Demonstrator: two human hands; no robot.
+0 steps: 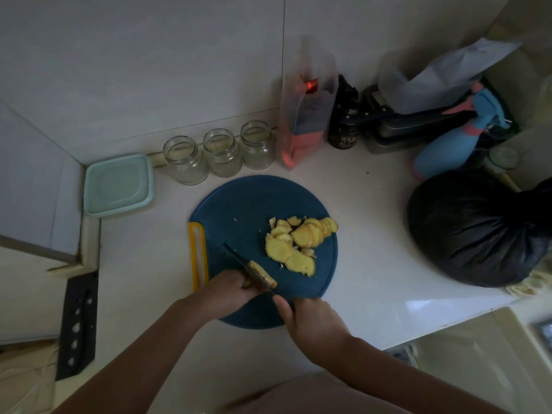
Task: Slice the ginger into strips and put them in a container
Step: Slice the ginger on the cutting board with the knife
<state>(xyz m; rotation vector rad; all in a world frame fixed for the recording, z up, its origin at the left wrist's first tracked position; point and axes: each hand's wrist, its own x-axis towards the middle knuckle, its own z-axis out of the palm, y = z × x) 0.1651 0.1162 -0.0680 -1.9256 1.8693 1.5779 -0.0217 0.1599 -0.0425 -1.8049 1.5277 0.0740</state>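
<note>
A round blue cutting board point(239, 204) with a yellow handle lies on the white counter. A pile of yellow ginger slices point(298, 240) sits on its right half. At the board's near edge my left hand point(230, 289) holds a small piece of ginger point(263, 276) against the board. My right hand point(312, 321) grips the handle of a dark-bladed knife point(236, 256). The blade runs along the ginger piece, its tip pointing up and left. A pale teal lidded container point(118, 185) stands at the far left, off the board.
Three empty glass jars point(219, 152) line the wall behind the board. An orange packet point(304, 127), a dark bottle point(343, 127) and a blue spray bottle point(454, 141) stand further right. A tied black bag point(475, 228) fills the right side. A black cleaver point(77, 324) lies at the left.
</note>
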